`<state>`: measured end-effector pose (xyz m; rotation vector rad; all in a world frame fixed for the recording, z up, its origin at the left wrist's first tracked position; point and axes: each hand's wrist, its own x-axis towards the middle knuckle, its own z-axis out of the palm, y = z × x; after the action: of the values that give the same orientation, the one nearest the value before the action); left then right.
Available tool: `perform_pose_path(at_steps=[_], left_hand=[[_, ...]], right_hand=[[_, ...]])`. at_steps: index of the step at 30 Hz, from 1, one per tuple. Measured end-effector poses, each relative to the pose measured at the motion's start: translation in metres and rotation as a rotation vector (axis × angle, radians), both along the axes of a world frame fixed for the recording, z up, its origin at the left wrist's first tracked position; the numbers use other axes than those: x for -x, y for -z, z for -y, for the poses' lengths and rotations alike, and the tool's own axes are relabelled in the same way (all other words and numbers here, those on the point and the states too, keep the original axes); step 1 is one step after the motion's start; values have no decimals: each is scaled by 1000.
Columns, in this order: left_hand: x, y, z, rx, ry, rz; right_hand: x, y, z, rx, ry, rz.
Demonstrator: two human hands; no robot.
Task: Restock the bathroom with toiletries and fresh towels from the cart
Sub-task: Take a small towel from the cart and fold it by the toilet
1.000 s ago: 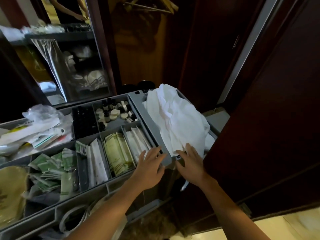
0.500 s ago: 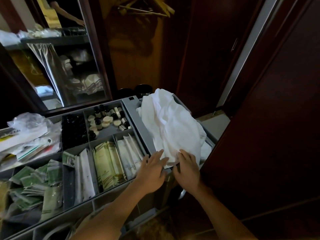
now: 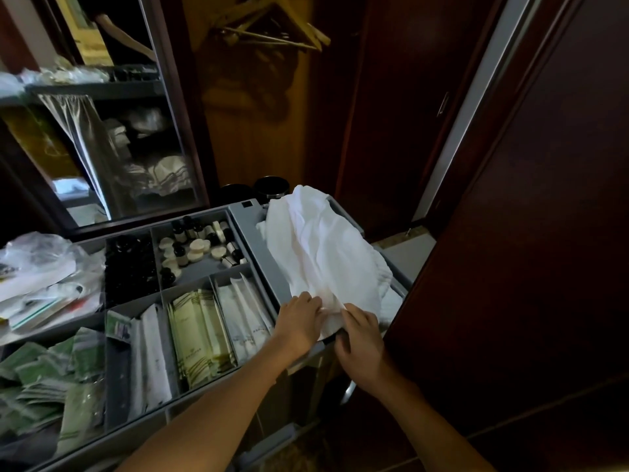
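Note:
A grey housekeeping cart (image 3: 253, 233) fills the lower left, its top tray split into compartments. A crumpled white towel (image 3: 323, 253) lies heaped in the cart's right-hand bin. My left hand (image 3: 299, 320) rests on the towel's near edge with fingers curled into the cloth. My right hand (image 3: 359, 335) pinches the same edge just to the right. Small bottles and round soaps (image 3: 197, 245) sit in a back compartment. Packaged toiletries in beige wrappers (image 3: 200, 332) and white sachets (image 3: 245, 311) fill the front compartments.
Green packets (image 3: 41, 379) and plastic bags (image 3: 41, 267) crowd the cart's left side. A mirrored door (image 3: 112, 137) stands behind the cart. Wooden hangers (image 3: 279, 32) hang in the open wardrobe. A dark wooden door (image 3: 527, 233) stands close on the right.
Both hands have closed in on the towel's near edge and taken hold of the cloth. The view shifted slightly right and down.

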<state>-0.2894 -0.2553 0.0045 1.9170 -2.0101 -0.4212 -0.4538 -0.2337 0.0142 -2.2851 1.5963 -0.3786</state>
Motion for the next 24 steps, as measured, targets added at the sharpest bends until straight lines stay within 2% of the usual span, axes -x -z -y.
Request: perform_pose_path(at_steps=[6, 10, 13, 18, 24], left_hand=[[-16, -13, -22, 86, -12, -237], [-23, -25, -37, 133, -92, -462], [-26, -38, -49, 141, -140, -559], [-34, -55, -69, 149, -61, -609], [-37, -63, -100, 79, -11, -602]], right_hand=[[-4, -10, -2, 7, -6, 54], [-13, -24, -11, 1, -65, 128], [-22, -31, -20, -40, -136, 179], [-32, -41, -30, -74, -227, 258], [-31, -31, -40, -39, -232, 259]])
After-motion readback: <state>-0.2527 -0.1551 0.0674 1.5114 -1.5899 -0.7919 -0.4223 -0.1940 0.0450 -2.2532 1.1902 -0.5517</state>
